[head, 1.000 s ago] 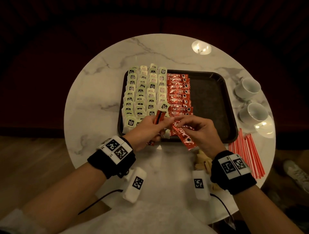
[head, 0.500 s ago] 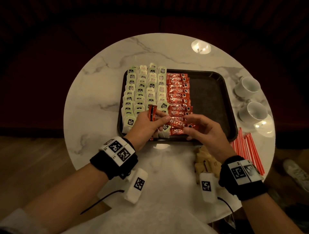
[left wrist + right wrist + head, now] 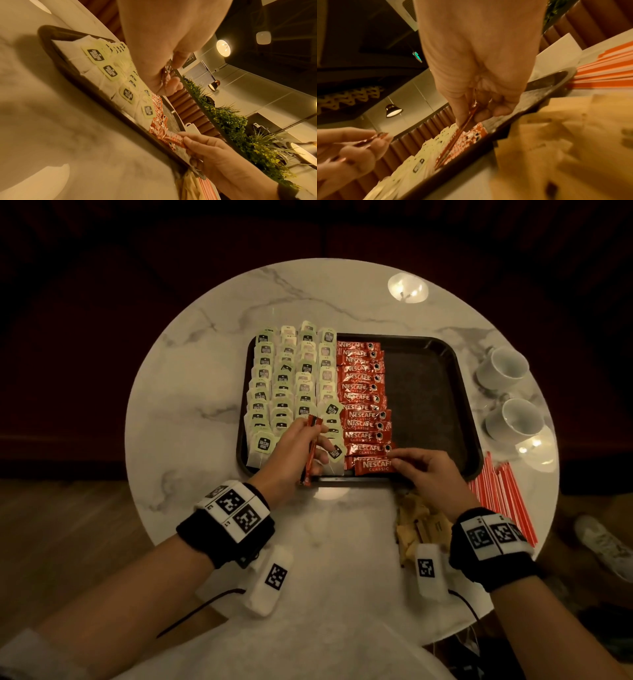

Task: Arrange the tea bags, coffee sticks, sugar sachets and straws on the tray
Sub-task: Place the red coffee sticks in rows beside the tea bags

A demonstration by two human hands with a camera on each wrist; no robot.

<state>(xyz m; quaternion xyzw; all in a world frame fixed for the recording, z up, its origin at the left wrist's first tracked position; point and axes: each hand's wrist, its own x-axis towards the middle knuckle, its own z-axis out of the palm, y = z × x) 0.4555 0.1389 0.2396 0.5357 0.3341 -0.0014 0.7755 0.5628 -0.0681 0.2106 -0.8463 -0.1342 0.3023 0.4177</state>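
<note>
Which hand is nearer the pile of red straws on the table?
Right. The right hand is at the tray's near edge, just left of the straws; the left hand is farther left, over the tea bags.

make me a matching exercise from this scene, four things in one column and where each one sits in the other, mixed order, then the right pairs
Things:
1. tea bags
2. straws
3. white cups
4. sugar sachets

Places:
A. on the table near the right wrist, in front of the tray
B. filling the tray's left part in rows
C. on the table right of the tray, at its far end
D. on the table off the tray's near right corner

Pairs: 1-B, 2-D, 3-C, 4-A
</note>
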